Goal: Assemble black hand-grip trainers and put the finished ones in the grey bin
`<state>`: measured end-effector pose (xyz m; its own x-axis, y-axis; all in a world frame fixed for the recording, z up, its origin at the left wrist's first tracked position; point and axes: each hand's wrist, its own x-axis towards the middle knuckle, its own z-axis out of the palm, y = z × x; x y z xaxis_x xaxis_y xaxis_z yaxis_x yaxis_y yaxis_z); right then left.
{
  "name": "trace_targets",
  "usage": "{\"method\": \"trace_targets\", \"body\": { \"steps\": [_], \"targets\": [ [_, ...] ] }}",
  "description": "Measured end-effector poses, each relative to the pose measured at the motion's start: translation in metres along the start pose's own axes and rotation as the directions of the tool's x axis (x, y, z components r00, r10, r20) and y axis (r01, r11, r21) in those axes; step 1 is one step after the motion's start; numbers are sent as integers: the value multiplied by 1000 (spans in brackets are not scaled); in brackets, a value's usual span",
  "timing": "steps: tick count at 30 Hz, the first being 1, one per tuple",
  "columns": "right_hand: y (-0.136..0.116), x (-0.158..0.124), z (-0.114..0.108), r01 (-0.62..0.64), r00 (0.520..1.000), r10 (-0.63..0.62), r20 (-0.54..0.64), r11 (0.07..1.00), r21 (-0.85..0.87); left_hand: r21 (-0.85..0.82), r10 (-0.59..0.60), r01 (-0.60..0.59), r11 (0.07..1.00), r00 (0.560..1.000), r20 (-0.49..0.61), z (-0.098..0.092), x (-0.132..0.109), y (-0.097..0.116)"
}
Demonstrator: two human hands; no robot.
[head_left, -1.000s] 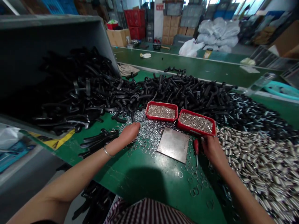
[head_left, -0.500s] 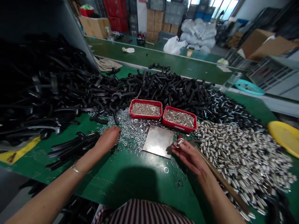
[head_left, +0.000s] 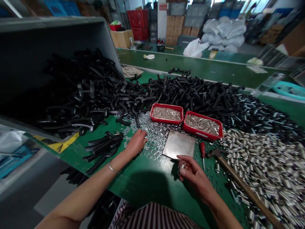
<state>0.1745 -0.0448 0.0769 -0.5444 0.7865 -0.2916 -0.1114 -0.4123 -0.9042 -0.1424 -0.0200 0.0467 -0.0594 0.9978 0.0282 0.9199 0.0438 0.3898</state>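
Observation:
My left hand (head_left: pixel 137 142) is over the left part of a spread of small metal rings and nuts (head_left: pixel 153 135), its fingers curled together. Whatever is between those fingertips is hidden. In my right hand (head_left: pixel 193 174), a short shiny metal sleeve (head_left: pixel 182 166) is held between thumb and fingers. That hand hovers by the front edge of a flat square steel plate (head_left: pixel 179 144). A red-handled screwdriver (head_left: pixel 202 150) and a wooden-handled hammer (head_left: pixel 245 187) lie to its right.
Two red trays (head_left: pixel 202 134) of tiny metal parts stand behind the plate. Black curved handles (head_left: pixel 176 90) heap up across the back and spill from a grey bin (head_left: pixel 111 47). Metal sleeves (head_left: pixel 259 165) pile up at right. Several black handles (head_left: pixel 102 146) lie at left.
The view has swung left, so the bench appears shifted right. My right hand has moved from the plate's right side to its front edge, still holding the sleeve. My left hand stays among the rings.

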Motion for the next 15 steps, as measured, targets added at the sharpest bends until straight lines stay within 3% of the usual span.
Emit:
{"method": "trace_targets", "body": {
  "steps": [6,9,12,15],
  "targets": [
    [5,13,31,19,995,-12,100,998,-66,-255,35,-60,965,994,-100,0,24,2],
    [2,20,33,11,997,-5,78,997,-76,-486,-48,-27,874,989,-141,-5,21,7],
    [4,27,27,-58,998,57,-19,997,-46,-706,-106,40,707,993,-49,-4,11,23],
    [5,32,19,-86,991,84,-106,996,-16,-835,-54,111,538,994,98,5,0,50]
  ]
}}
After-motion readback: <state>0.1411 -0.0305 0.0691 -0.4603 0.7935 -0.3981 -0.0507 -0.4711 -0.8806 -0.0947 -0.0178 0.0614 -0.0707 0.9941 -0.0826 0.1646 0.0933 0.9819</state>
